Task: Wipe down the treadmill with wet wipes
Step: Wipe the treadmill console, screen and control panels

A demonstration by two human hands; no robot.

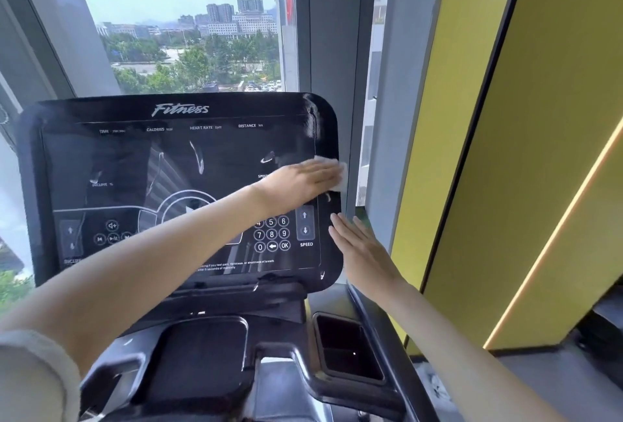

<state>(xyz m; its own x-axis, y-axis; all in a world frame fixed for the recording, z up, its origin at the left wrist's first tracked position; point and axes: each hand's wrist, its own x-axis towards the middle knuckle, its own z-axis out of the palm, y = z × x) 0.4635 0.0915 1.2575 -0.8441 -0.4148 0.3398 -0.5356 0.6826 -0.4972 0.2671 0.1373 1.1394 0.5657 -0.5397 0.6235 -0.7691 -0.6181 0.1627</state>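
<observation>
On 1 treadmill console point(219, 152), the left hand point(300, 182) presses 1 wipe point(339, 174).

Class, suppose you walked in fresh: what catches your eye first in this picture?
The big black treadmill console fills the middle, streaked with smears. The left hand presses a white wipe flat at its right edge, with the right hand open just below.
</observation>
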